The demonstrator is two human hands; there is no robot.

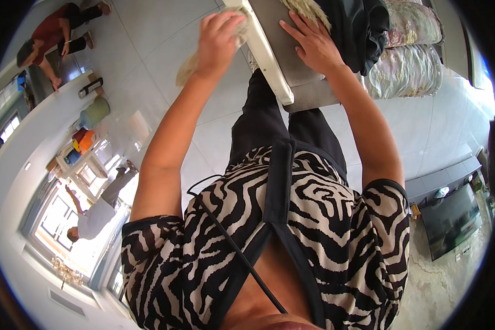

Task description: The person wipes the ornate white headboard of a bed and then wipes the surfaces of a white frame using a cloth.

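Note:
My left hand (219, 43) is closed on a beige fluffy cloth (187, 71), which hangs over the tiled floor beside the sofa's white armrest (269, 55). Palm down, my right hand (317, 47) lies with fingers spread on the grey sofa seat (272, 24). Its fingertips touch the edge of a beige furry piece (309, 10); whether this belongs to the cloth or to the dark garment is not plain. A crumpled black garment (354, 35) lies just right of that hand. Beyond it are floral padded covers (404, 72) on the seating.
A person in a red top (51, 31) bends over a counter at upper left. Another person in a light shirt (97, 216) stands near bright windows. A large water bottle (95, 112) and a thermos (90, 87) are at left. A television (451, 222) is at right.

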